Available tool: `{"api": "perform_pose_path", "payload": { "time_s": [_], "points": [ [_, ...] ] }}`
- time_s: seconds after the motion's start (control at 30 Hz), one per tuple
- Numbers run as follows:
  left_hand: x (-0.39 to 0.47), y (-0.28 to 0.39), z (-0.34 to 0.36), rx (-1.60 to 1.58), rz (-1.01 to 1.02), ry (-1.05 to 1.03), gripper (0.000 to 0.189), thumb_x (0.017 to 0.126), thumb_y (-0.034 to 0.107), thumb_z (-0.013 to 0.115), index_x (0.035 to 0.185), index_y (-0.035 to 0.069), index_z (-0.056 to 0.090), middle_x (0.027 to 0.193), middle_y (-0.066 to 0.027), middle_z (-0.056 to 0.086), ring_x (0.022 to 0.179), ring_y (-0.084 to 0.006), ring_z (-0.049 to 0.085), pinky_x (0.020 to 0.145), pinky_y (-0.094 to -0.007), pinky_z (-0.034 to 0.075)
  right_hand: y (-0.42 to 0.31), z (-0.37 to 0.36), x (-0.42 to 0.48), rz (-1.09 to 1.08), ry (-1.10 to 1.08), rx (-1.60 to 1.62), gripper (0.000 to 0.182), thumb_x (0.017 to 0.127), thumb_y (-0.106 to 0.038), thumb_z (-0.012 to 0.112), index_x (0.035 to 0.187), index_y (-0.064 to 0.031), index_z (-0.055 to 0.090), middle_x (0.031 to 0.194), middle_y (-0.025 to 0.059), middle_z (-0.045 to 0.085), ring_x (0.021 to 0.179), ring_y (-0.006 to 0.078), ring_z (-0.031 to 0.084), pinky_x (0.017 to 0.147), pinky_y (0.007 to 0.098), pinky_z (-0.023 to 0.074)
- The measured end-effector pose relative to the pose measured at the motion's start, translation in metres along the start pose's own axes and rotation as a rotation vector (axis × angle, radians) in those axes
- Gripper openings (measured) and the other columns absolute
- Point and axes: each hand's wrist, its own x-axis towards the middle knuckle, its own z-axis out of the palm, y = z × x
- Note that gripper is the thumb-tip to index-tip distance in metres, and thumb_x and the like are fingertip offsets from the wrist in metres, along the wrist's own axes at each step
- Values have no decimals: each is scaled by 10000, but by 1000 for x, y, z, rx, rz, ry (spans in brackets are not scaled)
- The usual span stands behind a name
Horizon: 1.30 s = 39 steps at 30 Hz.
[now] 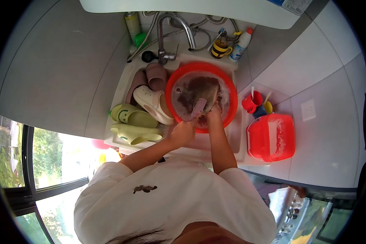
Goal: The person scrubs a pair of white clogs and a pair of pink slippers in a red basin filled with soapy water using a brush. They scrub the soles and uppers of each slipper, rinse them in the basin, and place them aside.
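Observation:
A red plastic basin (172, 106) of murky, sudsy water stands in the white sink (231, 134). My left hand (183, 131) is closed around a mauve scrubbing brush (199, 106), held over the basin's near side. To its right, my right hand (215, 111) reaches into the basin and grips a greyish item (212, 93), apparently a shoe. Much of that item is under the water, so its exact shape cannot be told. The brush lies close against its near edge; the bristles are hidden.
Left of the basin lie mauve clogs (156, 76), a cream clog (149, 99) and green slippers (137, 117). Behind rises a chrome faucet (161, 36), near a yellow-black mug (219, 50) and white bottle (241, 44). Right are a red bucket (259, 143) and red cup (250, 102).

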Motion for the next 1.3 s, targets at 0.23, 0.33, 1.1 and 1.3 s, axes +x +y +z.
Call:
{"api": "perform_pose_path", "payload": {
  "time_s": [0.23, 0.33, 1.1, 1.3],
  "points": [
    [40, -20, 0, -66, -25, 95, 627, 903, 96, 534, 1514, 22, 413, 844, -330, 671, 734, -488, 681, 695, -575, 557, -4, -2, 6, -20, -55, 9, 387, 1111, -243, 273, 1309, -62, 552, 1280, 125, 625, 1127, 309, 638, 967, 460, 548],
    [1, 13, -11, -33, -22, 8, 617, 909, 97, 529, 1512, 26, 419, 834, -327, 670, 742, -489, 681, 704, -558, 559, -11, -4, 7, 9, -60, 59, 348, 1105, -273, 286, 1178, -86, 571, 1198, 122, 651, 1094, 315, 641, 969, 497, 536],
    [64, 17, -10, 64, 15, 5, 596, 915, 91, 524, 1505, 63, 445, 825, -287, 682, 760, -468, 688, 690, -533, 567, 17, -38, 11, -173, -204, -361, 372, 1084, -269, 419, 1312, -29, 588, 1207, 116, 650, 1092, 277, 640, 938, 387, 539],
    [-1, 29, -17, -3, 61, -101, 601, 925, 90, 512, 1517, 44, 416, 899, -306, 687, 826, -478, 693, 729, -555, 567, 9, -20, -9, 15, -166, -317, 409, 1098, -309, 382, 1326, -34, 583, 1259, 123, 636, 1124, 286, 631, 979, 419, 531]
  ]
}}
